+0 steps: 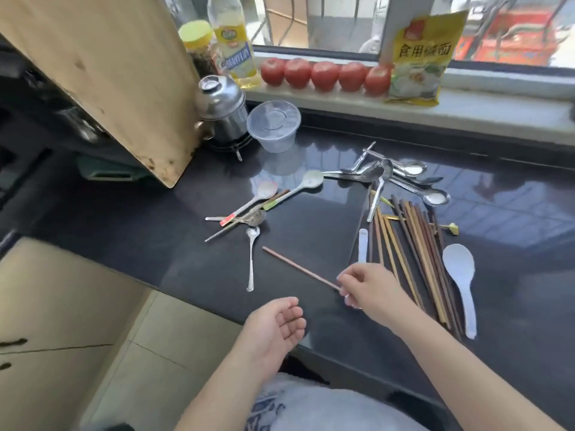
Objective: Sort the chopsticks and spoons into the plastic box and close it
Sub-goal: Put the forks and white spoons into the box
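One loose chopstick [300,268] is pinched at its near end by the right hand [368,286], its far tip pointing left and away over the dark surface [155,250]. It is probably being drawn toward the bundle of chopsticks [413,259] laid side by side just to the right of that hand, so that like is gathered with like. The left hand [275,326] is held palm-up near the edge of the surface, fingers loosely curled and holding nothing, seemingly kept ready to receive whatever is passed over.

A white plastic spoon [460,275] is set just right of the bundle, and a pile of metal spoons [401,178] has been heaped beyond it at the far right. A mixed tangle of spoons and chopsticks [258,206] is left unsorted to the far left of the hands, with a single metal spoon [251,259] lying nearer. A clear plastic tub [273,126] is seen well apart from both hands at the far side, beside a steel pot [221,110]; whether it is the box meant for the task cannot be told, and nothing has yet been placed in it.
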Demonstrator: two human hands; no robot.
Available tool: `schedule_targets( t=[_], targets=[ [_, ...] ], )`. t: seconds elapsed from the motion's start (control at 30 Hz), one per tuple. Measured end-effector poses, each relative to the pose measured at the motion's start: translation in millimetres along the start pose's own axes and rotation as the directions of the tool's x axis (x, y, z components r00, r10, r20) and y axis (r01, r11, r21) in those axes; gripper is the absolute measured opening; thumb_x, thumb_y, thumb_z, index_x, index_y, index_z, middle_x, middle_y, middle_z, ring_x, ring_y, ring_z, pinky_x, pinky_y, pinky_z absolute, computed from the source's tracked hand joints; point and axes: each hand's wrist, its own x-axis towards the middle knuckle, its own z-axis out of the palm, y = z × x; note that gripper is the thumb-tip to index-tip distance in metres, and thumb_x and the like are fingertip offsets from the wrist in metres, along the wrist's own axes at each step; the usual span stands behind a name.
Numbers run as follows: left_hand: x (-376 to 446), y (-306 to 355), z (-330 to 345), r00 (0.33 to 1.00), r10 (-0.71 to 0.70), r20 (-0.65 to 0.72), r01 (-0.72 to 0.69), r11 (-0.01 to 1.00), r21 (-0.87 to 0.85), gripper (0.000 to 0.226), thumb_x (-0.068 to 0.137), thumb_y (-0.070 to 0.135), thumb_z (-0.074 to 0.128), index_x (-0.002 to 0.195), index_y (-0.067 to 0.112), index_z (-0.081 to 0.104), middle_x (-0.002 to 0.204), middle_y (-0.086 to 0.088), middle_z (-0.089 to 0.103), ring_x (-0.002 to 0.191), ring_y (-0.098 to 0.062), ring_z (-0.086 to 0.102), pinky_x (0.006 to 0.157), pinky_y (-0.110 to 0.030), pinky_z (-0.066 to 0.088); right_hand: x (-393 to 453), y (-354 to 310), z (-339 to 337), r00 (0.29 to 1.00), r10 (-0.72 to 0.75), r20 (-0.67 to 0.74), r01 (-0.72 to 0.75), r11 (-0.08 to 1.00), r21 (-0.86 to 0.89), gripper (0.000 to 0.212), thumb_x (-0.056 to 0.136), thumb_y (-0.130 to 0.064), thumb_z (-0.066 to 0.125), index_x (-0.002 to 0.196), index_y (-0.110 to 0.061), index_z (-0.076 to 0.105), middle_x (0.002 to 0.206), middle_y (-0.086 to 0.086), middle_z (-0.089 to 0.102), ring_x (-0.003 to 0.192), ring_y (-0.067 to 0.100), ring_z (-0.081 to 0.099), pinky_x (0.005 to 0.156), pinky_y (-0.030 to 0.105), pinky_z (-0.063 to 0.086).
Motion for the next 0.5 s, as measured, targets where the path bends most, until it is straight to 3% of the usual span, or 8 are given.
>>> schedule_targets(
  t=[0.13, 0.2, 0.27, 0.33, 0.4, 0.5],
  targets=[
    [15, 88, -64, 0.993, 0.108, 0.050, -0.119, 0.937, 0.328, 0.013, 0.096, 0.010, 0.057, 0.097, 0.007, 0.070, 0.078, -0.007, 0.067, 0.066, -0.020, 0.061, 0.066, -0.029, 0.049, 14, -64, 79, 0.997, 0.072, 0.031, -0.072, 0.997, 0.012, 0.022, 0.096, -0.021, 0.053, 0.082, -0.022, 0.070, 0.074, -0.001, 0.074, 0.060, 0.012, 0.069, 0.071, 0.035, 0.059],
    [36, 134, -78, 0.969, 0.242, 0.042, -0.226, 0.813, 0.537, 0.014, 0.097, 0.009, 0.056, 0.094, 0.006, 0.069, 0.078, -0.006, 0.067, 0.067, -0.019, 0.058, 0.064, -0.028, 0.046, 11, -84, 101, 0.993, 0.100, 0.056, -0.099, 0.995, -0.011, 0.022, 0.098, -0.019, 0.052, 0.088, -0.018, 0.071, 0.079, 0.001, 0.075, 0.061, 0.012, 0.068, 0.065, 0.028, 0.058],
    [69, 178, -76, 0.918, 0.385, 0.098, -0.356, 0.687, 0.633, 0.014, 0.097, 0.011, 0.056, 0.094, 0.006, 0.069, 0.079, -0.006, 0.067, 0.068, -0.019, 0.056, 0.062, -0.029, 0.044, 11, -95, 111, 0.989, 0.145, 0.032, -0.145, 0.989, 0.023, 0.021, 0.099, -0.015, 0.051, 0.094, -0.012, 0.072, 0.084, 0.007, 0.075, 0.057, 0.009, 0.064, 0.057, 0.022, 0.053],
    [108, 215, -63, 0.836, 0.518, 0.180, -0.458, 0.480, 0.748, 0.012, 0.095, 0.017, 0.058, 0.093, 0.014, 0.070, 0.088, -0.004, 0.072, 0.077, -0.020, 0.061, 0.069, -0.031, 0.047, 13, -101, 114, 0.982, 0.187, -0.017, -0.186, 0.981, 0.046, 0.021, 0.098, -0.012, 0.052, 0.093, -0.010, 0.072, 0.085, 0.009, 0.075, 0.059, 0.009, 0.064, 0.060, 0.023, 0.054],
    [142, 241, -47, 0.780, 0.555, 0.289, -0.454, 0.185, 0.871, 0.012, 0.093, 0.024, 0.058, 0.096, 0.022, 0.069, 0.104, 0.000, 0.073, 0.097, -0.023, 0.064, 0.085, -0.034, 0.050, 14, -104, 113, 0.971, 0.228, -0.070, -0.224, 0.973, 0.058, 0.021, 0.098, -0.013, 0.052, 0.090, -0.013, 0.072, 0.084, 0.006, 0.075, 0.060, 0.010, 0.066, 0.062, 0.023, 0.056],
    [179, 257, -26, 0.821, 0.430, 0.376, -0.340, -0.161, 0.926, 0.019, 0.094, 0.035, 0.057, 0.104, 0.022, 0.065, 0.114, -0.002, 0.068, 0.107, -0.029, 0.062, 0.085, -0.036, 0.048, 15, -105, 107, 0.952, 0.257, -0.164, -0.251, 0.966, 0.057, 0.021, 0.098, -0.020, 0.052, 0.089, -0.025, 0.070, 0.082, -0.004, 0.073, 0.067, 0.011, 0.071, 0.060, 0.025, 0.055]
  ],
)
